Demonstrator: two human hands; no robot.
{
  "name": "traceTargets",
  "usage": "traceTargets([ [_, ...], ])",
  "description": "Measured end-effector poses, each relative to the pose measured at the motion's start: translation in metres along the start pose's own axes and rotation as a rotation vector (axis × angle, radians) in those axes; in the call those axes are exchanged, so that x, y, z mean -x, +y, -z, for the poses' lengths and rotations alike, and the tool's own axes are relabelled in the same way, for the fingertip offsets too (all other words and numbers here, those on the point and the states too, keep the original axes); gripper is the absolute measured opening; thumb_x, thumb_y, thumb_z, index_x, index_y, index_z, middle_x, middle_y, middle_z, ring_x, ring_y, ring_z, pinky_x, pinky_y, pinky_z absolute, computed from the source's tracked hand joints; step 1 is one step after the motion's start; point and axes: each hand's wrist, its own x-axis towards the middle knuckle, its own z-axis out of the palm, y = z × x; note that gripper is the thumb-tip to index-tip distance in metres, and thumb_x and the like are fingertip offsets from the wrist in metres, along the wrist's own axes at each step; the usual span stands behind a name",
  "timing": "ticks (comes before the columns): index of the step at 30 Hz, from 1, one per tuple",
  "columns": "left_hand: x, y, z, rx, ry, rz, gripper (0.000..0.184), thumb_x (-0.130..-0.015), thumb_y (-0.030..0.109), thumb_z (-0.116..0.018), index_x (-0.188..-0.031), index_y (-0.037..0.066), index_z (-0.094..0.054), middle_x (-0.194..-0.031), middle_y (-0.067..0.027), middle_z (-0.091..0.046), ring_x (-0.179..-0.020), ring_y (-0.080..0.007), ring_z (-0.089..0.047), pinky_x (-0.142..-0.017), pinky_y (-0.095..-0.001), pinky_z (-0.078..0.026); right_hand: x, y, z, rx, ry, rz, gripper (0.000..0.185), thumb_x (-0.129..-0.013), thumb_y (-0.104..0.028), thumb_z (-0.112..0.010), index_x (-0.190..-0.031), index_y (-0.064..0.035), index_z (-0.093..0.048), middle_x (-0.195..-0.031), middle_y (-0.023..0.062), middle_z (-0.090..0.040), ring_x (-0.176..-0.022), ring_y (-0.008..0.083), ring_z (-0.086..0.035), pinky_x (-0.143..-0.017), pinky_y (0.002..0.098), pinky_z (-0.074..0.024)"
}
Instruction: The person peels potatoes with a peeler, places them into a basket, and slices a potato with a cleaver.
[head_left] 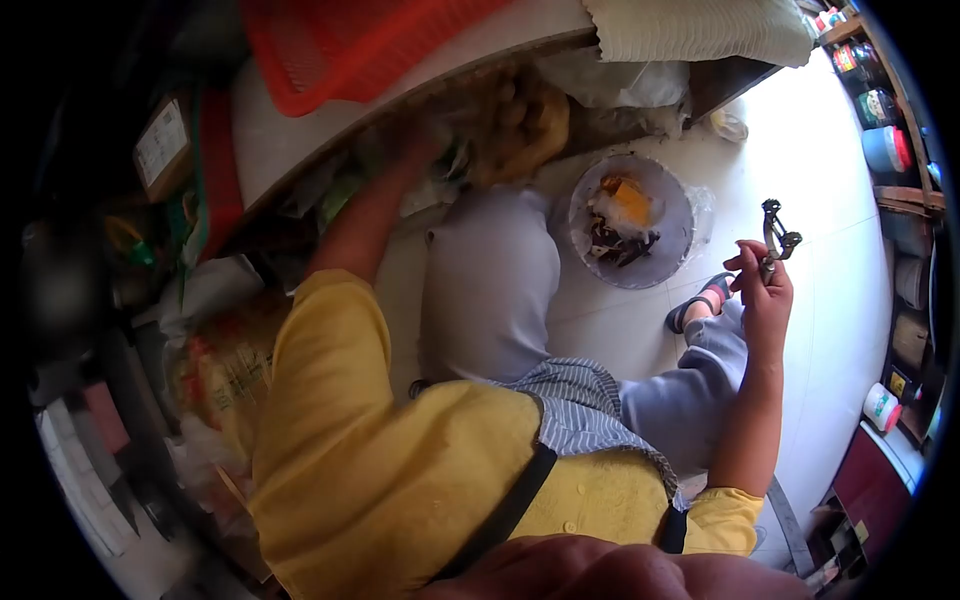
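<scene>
A small dark metal tool with jagged ends (776,230) points upward from my right hand (764,295), whose fingers are pinched around its lower end. My left hand (424,142) reaches in beneath the table's edge, among plastic bags (430,190). It is blurred and in shadow, so its fingers and anything in them cannot be made out. Just right of that hand are brownish rounded items (520,125), also dim. Between my knees and the table stands a round pale bucket (678,205) holding an orange piece, whitish material and dark scraps.
The table (420,75) carries a red plastic basket (350,45) and a ribbed pale sheet (700,30). A cardboard box (163,150) stands at the left. Shelves with jars (885,150) line the right side. A small plastic bag (729,125) lies on the floor.
</scene>
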Motion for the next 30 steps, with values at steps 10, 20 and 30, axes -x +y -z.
traceTargets([
  [10,0.008,-0.163,-0.056,-0.213,0.002,0.091,0.043,-0.086,0.019,-0.046,-0.128,0.008,-0.044,-0.118,-0.0208,-0.053,-0.107,-0.0324,-0.053,-0.091,-0.0425,-0.042,0.0,-0.004,-0.007,0.074,-0.053,-0.009,0.021,-0.09,-0.019,-0.057,-0.101,-0.0015,-0.06,-0.077,0.0054,-0.063,-0.062,0.0076,-0.053,-0.058,0.0198,-0.042],
  [20,0.032,-0.245,0.019,-0.501,-0.062,0.223,0.038,-0.082,0.023,-0.052,-0.113,0.001,-0.055,-0.112,-0.019,-0.056,-0.104,-0.0319,-0.054,-0.091,-0.0418,-0.04,-0.002,0.002,0.002,0.116,-0.019,-0.002,0.024,-0.09,-0.023,-0.057,-0.104,-0.0033,-0.061,-0.079,0.004,-0.062,-0.064,0.0074,-0.054,-0.058,0.0193,-0.0405],
  [30,0.119,-0.291,-0.013,-0.586,-0.087,0.11,0.027,-0.079,0.017,-0.052,-0.098,0.0,-0.063,-0.103,-0.0198,-0.059,-0.095,-0.0318,-0.057,-0.084,-0.0414,-0.044,0.0,0.005,0.011,0.13,-0.011,0.02,0.024,-0.092,-0.021,-0.055,-0.104,-0.0008,-0.06,-0.079,0.0043,-0.062,-0.066,0.0086,-0.054,-0.06,0.0198,-0.0407],
])
